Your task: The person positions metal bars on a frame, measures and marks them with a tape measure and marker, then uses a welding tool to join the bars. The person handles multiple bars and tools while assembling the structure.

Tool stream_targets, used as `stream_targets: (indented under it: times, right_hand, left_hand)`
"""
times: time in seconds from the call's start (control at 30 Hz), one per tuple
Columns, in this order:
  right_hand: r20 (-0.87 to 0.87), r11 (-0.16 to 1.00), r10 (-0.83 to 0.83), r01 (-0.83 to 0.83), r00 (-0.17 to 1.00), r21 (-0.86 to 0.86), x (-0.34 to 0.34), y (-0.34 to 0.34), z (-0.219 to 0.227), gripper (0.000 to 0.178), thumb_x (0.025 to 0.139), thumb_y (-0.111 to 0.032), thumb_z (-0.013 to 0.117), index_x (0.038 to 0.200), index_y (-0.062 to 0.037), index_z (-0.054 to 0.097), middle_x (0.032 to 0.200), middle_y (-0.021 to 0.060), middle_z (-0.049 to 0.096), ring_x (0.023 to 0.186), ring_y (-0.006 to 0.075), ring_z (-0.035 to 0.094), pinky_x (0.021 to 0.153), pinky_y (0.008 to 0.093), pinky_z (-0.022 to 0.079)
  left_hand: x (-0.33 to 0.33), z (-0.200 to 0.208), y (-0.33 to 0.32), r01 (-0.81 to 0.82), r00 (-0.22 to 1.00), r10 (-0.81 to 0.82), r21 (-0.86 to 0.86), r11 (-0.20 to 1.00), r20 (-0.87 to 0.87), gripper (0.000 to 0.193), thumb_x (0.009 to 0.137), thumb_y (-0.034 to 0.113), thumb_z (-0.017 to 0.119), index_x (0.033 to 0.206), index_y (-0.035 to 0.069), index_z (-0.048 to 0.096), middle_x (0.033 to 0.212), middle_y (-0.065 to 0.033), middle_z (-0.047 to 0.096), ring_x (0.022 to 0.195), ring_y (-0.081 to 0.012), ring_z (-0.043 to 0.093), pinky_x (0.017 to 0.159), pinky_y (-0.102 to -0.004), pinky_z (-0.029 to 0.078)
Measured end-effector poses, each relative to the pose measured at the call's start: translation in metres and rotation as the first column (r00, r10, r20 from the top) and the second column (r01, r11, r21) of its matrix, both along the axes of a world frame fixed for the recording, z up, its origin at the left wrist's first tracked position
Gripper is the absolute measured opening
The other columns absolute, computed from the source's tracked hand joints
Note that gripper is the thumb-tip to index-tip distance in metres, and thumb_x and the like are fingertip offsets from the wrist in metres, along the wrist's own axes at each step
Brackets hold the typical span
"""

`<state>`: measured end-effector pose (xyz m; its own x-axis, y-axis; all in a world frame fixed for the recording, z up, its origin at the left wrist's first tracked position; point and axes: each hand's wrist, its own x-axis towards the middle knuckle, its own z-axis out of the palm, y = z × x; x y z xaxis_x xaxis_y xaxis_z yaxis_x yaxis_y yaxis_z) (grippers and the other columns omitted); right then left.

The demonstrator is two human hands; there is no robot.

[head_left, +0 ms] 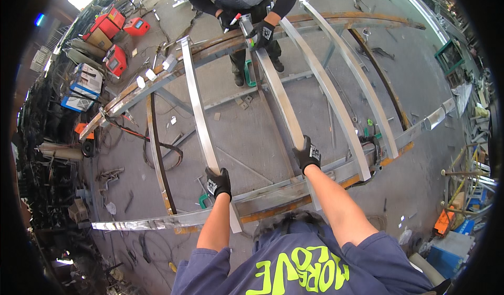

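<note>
My left hand [218, 183], in a black work glove, is closed around the near part of a long silver metal tube [197, 106]. The tube's end reaches past the near rail of a steel frame [142, 224]. Further right, my gloved right hand [308, 154] grips the near end of a second metal tube [281, 92], which slants away from me. At its far end stands a co-worker [244, 1] in black gloves. One of the co-worker's hands is on that tube, and the other has a red and white marker [232, 23].
Two more silver tubes [328, 90] cross the frame on the right. Green clamps [203, 200] are on the near rail. Red machines [116, 60] and a blue-white box [83, 87] stand at the far left. Cables [170, 156] lie on the floor; scrap crowds the right edge.
</note>
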<state>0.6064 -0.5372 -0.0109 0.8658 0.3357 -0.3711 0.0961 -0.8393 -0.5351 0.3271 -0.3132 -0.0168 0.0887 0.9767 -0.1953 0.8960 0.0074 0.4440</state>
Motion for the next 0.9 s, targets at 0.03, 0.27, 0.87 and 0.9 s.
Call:
stream_targets:
  times: [0.03,0.27,0.87,0.9]
  right_hand:
    - [0.021,1.000,0.003,-0.003,1.000,0.007,-0.001,0.001,0.001,0.072,0.082,-0.041,0.078,0.145,-0.0188,0.051,0.123,0.0184,0.074,0.114,0.0396,0.071,0.096,0.0510,0.056]
    - [-0.030,0.999,-0.004,0.002,1.000,-0.039,-0.002,0.003,0.012,0.073,0.082,-0.040,0.078,0.147,-0.0198,0.049,0.123,0.0186,0.074,0.114,0.0396,0.071,0.096,0.0510,0.056]
    - [-0.027,1.000,-0.002,0.001,1.000,-0.019,0.001,0.002,0.006,0.075,0.081,-0.040,0.078,0.148,-0.0186,0.050,0.124,0.0198,0.074,0.115,0.0403,0.070,0.096,0.0513,0.056]
    - [-0.026,1.000,-0.003,0.003,1.000,-0.017,0.000,0.002,0.006,0.075,0.081,-0.040,0.078,0.148,-0.0187,0.050,0.124,0.0196,0.074,0.115,0.0403,0.070,0.096,0.0513,0.056]
  left_hand:
    - [-0.001,-0.002,0.001,-0.006,1.000,0.006,0.015,1.000,-0.002,0.077,0.087,0.036,0.077,0.150,0.005,0.046,0.130,-0.0285,0.068,0.118,-0.0472,0.066,0.099,-0.0524,0.054]
    - [0.000,-0.001,-0.001,-0.012,1.000,0.010,0.070,0.998,0.028,0.067,0.084,0.031,0.075,0.142,0.006,0.052,0.118,-0.0288,0.072,0.107,-0.0465,0.071,0.092,-0.0540,0.056]
    - [0.002,0.005,0.000,-0.018,1.000,0.019,-0.025,1.000,0.019,0.073,0.086,0.034,0.078,0.147,0.004,0.049,0.127,-0.0300,0.069,0.116,-0.0483,0.067,0.097,-0.0531,0.055]
    - [0.001,0.004,0.000,-0.018,1.000,0.018,-0.018,1.000,0.022,0.074,0.086,0.034,0.078,0.147,0.004,0.049,0.128,-0.0299,0.069,0.116,-0.0483,0.067,0.097,-0.0531,0.055]
